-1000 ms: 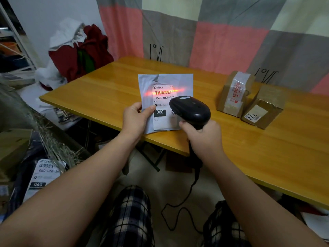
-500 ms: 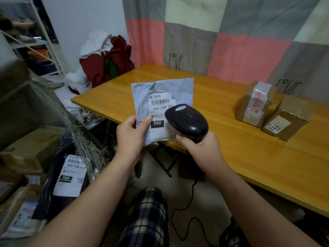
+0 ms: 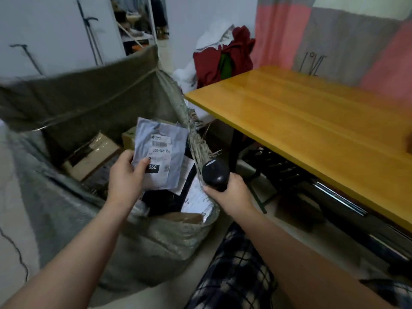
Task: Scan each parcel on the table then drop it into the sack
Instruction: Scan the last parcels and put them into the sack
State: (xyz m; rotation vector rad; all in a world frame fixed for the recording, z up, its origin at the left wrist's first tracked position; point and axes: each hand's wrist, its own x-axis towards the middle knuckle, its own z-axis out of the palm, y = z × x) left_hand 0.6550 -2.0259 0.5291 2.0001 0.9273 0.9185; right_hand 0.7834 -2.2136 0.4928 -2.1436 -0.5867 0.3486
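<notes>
Now, out to the left of both hands, the sack stands with its mouth wide, its grey woven wall rising on the far side and sagging on the near side. Cardboard boxes lie inside it, beyond and below our left hand. That hand is inside the line of the rim, above the opening, and it pinches the grey parcel by its lower left edge, with the thumb across the front beside the black "060" patch and the fingers hidden behind. The parcel stands nearly upright from the grip, its long axis running up and away from the hand with a slight lean to the right and its label facing us. As far as we can tell it touches nothing but our fingers. So it lies straight above where it should go, and we judge that the coming move needs only the left hand to let go, perhaps after a small dip, since the drop is down and not sideways. Just right of the parcel, the sack's frayed edge rises between the two hands. Past it our right hand is wrapped round the handle of the black scanner, head up, just beside the rim and with no part in the release. Further right, well apart from both hands, runs the yellow worktop.
</notes>
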